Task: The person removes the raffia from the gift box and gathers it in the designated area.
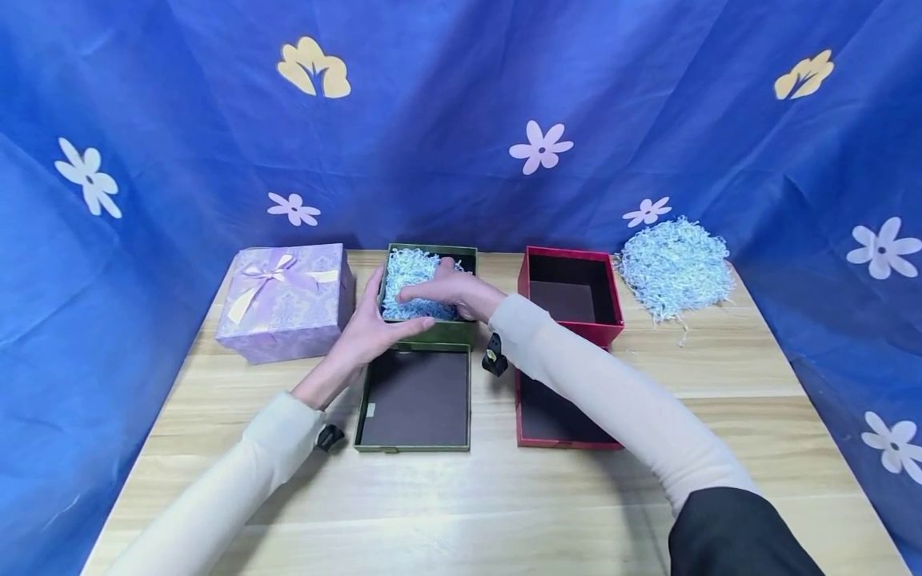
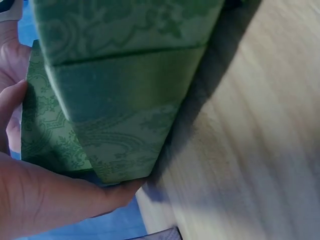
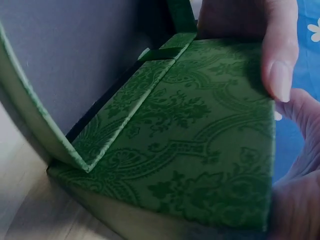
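A green patterned gift box [image 1: 435, 332] stands at the back middle, filled mostly with pale blue shredded paper [image 1: 412, 268]. My left hand [image 1: 370, 328] grips the box's front left corner, with the thumb along the front rim and fingers by the left side. Over the filling reaches my right hand [image 1: 454, 288], its thumb lying across the shreds; its other fingertips are partly hidden in the box. Bare dark lining shows at the box's back right. Against the front of the box lies its green lid [image 1: 414, 396], dark inside facing up.
To the left stands a lilac box [image 1: 284, 296] with a ribbon bow. On the right is an open red box [image 1: 569, 292], with a red lid [image 1: 555, 408] partly under my right sleeve. A blue shredded-paper heap [image 1: 673, 268] lies at the back right, before a blue curtain [image 1: 446, 120].
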Demonstrator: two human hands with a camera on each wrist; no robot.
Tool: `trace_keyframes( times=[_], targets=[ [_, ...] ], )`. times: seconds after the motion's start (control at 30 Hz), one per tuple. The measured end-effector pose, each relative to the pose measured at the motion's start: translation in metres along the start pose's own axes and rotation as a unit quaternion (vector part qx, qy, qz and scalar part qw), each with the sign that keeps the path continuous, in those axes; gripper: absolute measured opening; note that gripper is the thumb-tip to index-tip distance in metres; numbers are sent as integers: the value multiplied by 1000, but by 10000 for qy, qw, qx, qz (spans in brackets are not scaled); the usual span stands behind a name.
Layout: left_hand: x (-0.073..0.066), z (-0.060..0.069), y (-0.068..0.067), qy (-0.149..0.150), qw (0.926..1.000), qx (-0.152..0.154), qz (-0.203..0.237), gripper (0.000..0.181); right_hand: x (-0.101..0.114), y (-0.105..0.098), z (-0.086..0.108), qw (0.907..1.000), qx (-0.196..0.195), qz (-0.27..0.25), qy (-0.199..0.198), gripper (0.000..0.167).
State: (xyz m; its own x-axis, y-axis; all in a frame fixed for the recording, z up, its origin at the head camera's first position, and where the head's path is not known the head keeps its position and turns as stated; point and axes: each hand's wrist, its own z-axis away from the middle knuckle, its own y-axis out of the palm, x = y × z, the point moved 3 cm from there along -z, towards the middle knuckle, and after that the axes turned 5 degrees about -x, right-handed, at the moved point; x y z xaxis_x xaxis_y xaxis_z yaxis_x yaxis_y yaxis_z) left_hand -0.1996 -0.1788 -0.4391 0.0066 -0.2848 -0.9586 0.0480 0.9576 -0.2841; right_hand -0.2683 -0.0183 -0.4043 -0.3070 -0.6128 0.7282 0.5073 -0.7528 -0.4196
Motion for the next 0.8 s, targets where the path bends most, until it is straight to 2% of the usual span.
trace_keyframes(
  times=[0.13,0.27,0.37,0.5,0.6,0.73,0.8],
  targets=[
    [-2,-1,2,255,9995,36,196,117,-1,2,-3,9989,76,-358,-291,119],
    [-3,0,3,261,9995,-20,158,117,-3,7,-10,9956,85,-700,-615,121],
    [-4,-1,3,293,9993,-43,230,116,-3,10,-14,9930,116,-730,-921,123],
    [-5,-2,4,364,9988,-18,333,117,-2,10,-18,9863,443,-764,-1396,120],
    [-4,-1,4,270,9993,-29,238,120,-3,10,-22,9838,671,-627,-1539,121],
    [-4,0,5,130,9998,-46,139,122,-4,8,-28,9865,744,-101,-1452,126],
    [-5,-1,6,156,9997,-15,177,120,-5,8,-31,9871,724,50,-1426,126]
  ],
)
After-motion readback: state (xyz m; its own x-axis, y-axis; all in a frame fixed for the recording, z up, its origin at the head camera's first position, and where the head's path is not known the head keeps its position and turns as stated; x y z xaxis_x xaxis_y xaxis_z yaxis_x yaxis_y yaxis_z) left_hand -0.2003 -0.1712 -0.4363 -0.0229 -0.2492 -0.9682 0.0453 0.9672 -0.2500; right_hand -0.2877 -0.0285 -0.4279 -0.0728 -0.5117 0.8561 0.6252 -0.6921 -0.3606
